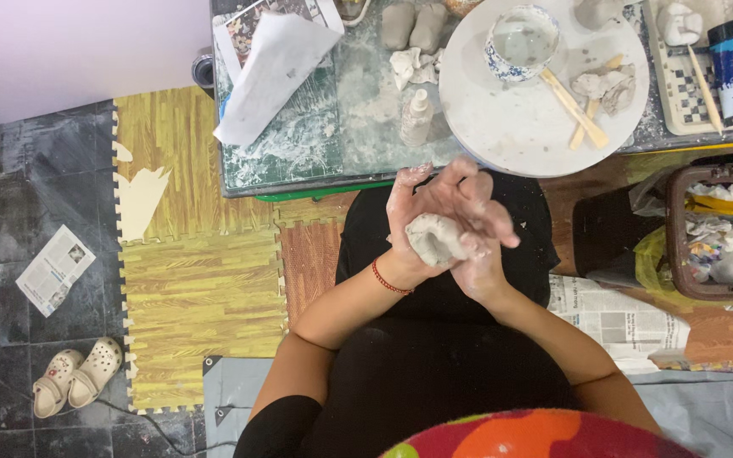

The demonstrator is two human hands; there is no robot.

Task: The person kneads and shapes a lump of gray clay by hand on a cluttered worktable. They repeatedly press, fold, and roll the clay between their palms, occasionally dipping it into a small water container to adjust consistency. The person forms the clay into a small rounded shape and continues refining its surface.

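Note:
A lump of grey clay (434, 238) is pressed between both my palms, above my lap in black clothes. My left hand (407, 222) cups it from the left and below; a red string bracelet sits on that wrist. My right hand (478, 222) lies over the clay from the right with fingers spread. Both hands are smeared with pale clay. They hover just in front of the table edge, below a round white turntable (519, 127).
On the turntable stand a patterned water bowl (521, 42), wooden modelling sticks (576, 107) and clay scraps. The smeared table (316, 144) holds a small bottle (417, 117), clay blocks, paper. A bin of waste (719, 231) stands right; sandals (76, 377) and newspaper lie left on the floor.

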